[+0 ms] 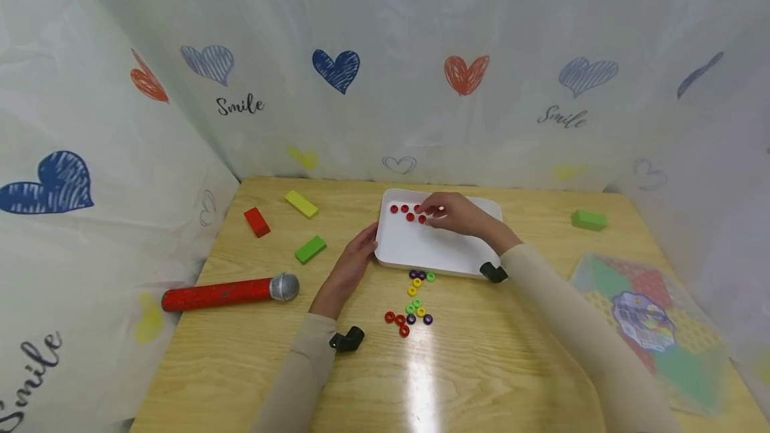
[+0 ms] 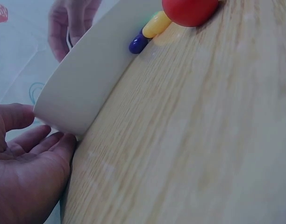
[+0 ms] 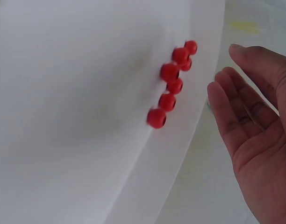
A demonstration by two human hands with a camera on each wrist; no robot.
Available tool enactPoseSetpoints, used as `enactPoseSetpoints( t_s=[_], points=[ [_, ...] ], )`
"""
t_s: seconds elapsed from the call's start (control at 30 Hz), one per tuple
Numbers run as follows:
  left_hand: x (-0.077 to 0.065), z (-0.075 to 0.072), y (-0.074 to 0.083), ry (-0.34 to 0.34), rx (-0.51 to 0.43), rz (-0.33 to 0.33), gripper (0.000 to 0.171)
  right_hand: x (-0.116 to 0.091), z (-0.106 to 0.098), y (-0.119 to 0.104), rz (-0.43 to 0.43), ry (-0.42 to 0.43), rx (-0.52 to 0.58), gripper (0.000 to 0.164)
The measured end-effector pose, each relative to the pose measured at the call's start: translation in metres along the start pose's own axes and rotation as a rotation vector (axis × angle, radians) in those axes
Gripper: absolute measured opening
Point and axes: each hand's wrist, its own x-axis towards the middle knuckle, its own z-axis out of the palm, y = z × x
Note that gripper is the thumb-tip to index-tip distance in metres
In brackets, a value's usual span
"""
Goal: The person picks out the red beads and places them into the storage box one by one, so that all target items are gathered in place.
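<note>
A white tray point(image 1: 439, 252) lies toward the far side of the wooden table. Inside it, several small red ring-shaped beads point(image 1: 410, 216) form rows near the far left corner, seen closer as red beads point(image 3: 167, 101) in the right wrist view. My right hand point(image 1: 457, 214) hovers over these beads, thumb and fingers apart; nothing shows between them in the right wrist view. Against the tray's left side rests my left hand point(image 1: 351, 262). The left wrist view shows this left hand point(image 2: 31, 163) with its thumb touching the rim and fingertips at the lower wall.
Loose purple, yellow, green and red beads point(image 1: 412, 291) lie before the tray. A red microphone point(image 1: 222, 294), a red block point(image 1: 257, 222), a yellow block point(image 1: 301, 204) and a green block point(image 1: 310, 249) are left. Rightward are another green block point(image 1: 589, 220) and a patterned clear package point(image 1: 656, 326).
</note>
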Motion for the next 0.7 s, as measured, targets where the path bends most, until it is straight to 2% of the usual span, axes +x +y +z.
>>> enactPoseSetpoints(
  t_s=[0.13,0.33,0.47,0.7],
  points=[
    [0.000,0.000,0.001,0.000,0.003,-0.001,0.048,-0.009,0.008,-0.018,-0.086,-0.031,0.018,0.029],
    [0.000,0.000,0.001,-0.013,-0.014,-0.006,0.048,-0.023,0.022,-0.045,-0.201,-0.138,0.063,0.027],
    [0.000,-0.001,0.001,-0.024,-0.027,0.017,0.049,-0.030,0.035,-0.061,-0.274,-0.196,0.086,0.024],
    [0.000,0.000,0.001,-0.027,-0.024,0.030,0.049,-0.042,0.069,-0.078,-0.385,-0.297,0.031,0.023]
  ],
)
